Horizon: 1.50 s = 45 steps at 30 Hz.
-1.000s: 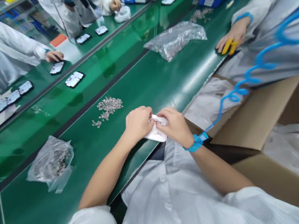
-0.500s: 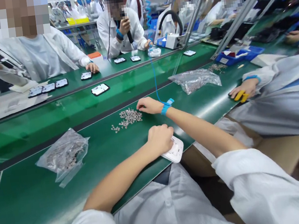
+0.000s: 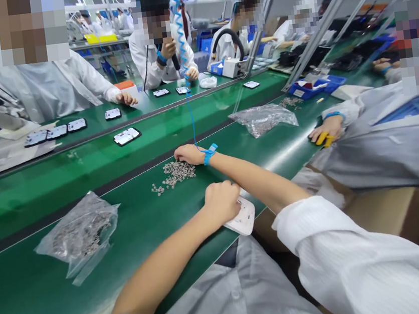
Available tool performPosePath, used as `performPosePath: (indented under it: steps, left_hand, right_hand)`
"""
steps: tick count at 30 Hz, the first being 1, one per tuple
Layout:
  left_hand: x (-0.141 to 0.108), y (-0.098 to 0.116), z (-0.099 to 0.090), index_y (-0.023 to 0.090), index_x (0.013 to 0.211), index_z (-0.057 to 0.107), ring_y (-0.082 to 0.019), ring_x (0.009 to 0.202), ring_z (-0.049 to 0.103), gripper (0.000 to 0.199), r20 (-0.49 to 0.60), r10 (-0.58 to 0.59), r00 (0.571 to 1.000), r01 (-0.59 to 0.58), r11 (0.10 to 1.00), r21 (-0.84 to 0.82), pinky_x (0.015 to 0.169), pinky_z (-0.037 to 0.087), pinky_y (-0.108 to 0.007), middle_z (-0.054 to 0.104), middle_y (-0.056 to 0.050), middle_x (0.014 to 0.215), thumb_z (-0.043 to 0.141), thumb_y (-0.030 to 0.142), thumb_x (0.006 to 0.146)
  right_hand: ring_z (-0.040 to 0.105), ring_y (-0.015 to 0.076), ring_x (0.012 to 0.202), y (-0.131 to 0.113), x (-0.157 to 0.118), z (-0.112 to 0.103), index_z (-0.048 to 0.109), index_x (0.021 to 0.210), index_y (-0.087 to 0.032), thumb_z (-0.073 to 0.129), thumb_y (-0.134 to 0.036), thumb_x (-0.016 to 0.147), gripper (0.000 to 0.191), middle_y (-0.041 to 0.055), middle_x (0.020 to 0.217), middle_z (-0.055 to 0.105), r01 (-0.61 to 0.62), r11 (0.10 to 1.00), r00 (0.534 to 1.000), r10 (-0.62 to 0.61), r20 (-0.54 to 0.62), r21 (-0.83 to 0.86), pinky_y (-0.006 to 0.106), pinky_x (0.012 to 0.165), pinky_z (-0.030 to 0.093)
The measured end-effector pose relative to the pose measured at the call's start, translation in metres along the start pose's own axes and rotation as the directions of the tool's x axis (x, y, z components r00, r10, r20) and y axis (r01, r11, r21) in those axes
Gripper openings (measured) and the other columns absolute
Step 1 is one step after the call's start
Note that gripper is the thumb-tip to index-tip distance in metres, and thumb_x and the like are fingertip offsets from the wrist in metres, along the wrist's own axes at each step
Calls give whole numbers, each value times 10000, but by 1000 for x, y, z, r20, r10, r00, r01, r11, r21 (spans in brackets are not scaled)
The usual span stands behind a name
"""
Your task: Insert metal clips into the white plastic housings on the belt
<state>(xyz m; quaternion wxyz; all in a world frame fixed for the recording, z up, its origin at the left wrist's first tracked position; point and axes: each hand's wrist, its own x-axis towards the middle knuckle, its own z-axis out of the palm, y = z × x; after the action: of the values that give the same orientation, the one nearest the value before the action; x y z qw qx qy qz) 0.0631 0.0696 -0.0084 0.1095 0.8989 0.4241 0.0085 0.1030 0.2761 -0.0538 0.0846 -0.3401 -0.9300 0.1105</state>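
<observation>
A white plastic housing point(image 3: 244, 217) lies at the near edge of the green bench point(image 3: 141, 220). My left hand point(image 3: 222, 201) is closed over its left part, the fingers curled on it. My right hand point(image 3: 189, 154), with a blue strap point(image 3: 209, 154) at the wrist, is at the far edge of a pile of small metal parts point(image 3: 178, 172). Its fingers are bent and pressed together at the pile; whether a part is between them is too small to tell. A clear bag of metal parts point(image 3: 80, 234) lies to the left.
Another clear bag point(image 3: 263, 119) lies beyond my right forearm. Dark-framed units point(image 3: 127, 136) sit on the green line ahead. A person's hand in yellow finger covers point(image 3: 328, 132) is at the right. A blue tray point(image 3: 307, 89) stands behind. A coiled blue cord point(image 3: 181, 39) hangs ahead.
My right hand has moved a little left, from the pile's right end to its far edge. My left hand stays on the housing. The view has shifted slightly.
</observation>
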Motion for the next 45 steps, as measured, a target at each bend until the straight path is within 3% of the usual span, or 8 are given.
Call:
performPosePath:
  steps: [6, 13, 20, 26, 33, 38, 45]
  left_hand:
    - [0, 0, -2, 197, 1056, 673, -285, 956, 713, 261, 16, -25, 1000, 25, 1000, 7, 740, 537, -365, 710, -107, 1024, 603, 331, 844]
    - [-1, 0, -6, 214, 1001, 660, -276, 973, 706, 205, 49, -59, 997, 56, 997, 56, 761, 528, -357, 699, -94, 1033, 592, 350, 864]
    - [1, 0, -9, 229, 966, 655, -266, 943, 706, 199, 69, -90, 994, 84, 993, 87, 731, 519, -349, 707, -72, 1049, 612, 377, 842]
    - [0, 0, -10, 228, 933, 661, -264, 949, 705, 184, 57, -106, 993, 101, 991, 83, 723, 516, -350, 717, -65, 1045, 621, 370, 825]
    - [0, 1, -11, 228, 940, 676, -254, 958, 705, 190, 69, -109, 992, 104, 991, 83, 726, 516, -339, 721, -64, 1056, 637, 373, 822]
    - [0, 0, -10, 232, 908, 663, -248, 929, 704, 178, 61, -122, 991, 116, 990, 83, 705, 506, -341, 717, -54, 1039, 640, 386, 823]
    - [1, 0, -12, 234, 893, 631, -247, 917, 695, 163, 50, -105, 993, 99, 989, 106, 700, 481, -332, 704, -52, 1002, 621, 383, 829]
  right_hand:
    - [644, 196, 1050, -4, -7, 1, 648, 1234, -93, 494, -84, 983, 295, 133, 1189, 715, -15, 1000, 1000, 16, -21, 9, 277, 886, 444]
    - [674, 203, 923, -16, -1, -8, 757, 980, -107, 640, -186, 925, 151, 115, 1038, 759, -69, 997, 998, 69, 7, 30, 269, 780, 450]
    - [679, 177, 874, -19, 8, -12, 757, 858, -135, 672, -114, 870, 88, 81, 969, 781, -61, 997, 995, 57, 78, 53, 243, 716, 433]
    - [678, 167, 885, -19, 9, -9, 710, 1070, -150, 617, -146, 914, 182, 62, 1022, 774, -69, 994, 997, 66, 39, 88, 234, 718, 451]
    - [679, 153, 862, -22, 19, -3, 730, 884, -168, 725, -160, 873, 14, 37, 939, 775, -61, 989, 998, 60, 12, 137, 219, 712, 439]
    - [669, 142, 807, -15, 16, -2, 715, 805, -163, 761, -171, 859, 72, 24, 835, 756, -74, 978, 997, 80, -23, 197, 212, 685, 420]
    - [617, 152, 795, -13, 4, -15, 650, 928, -163, 671, -243, 945, 84, 27, 856, 712, -124, 950, 972, 175, -157, 288, 225, 646, 370]
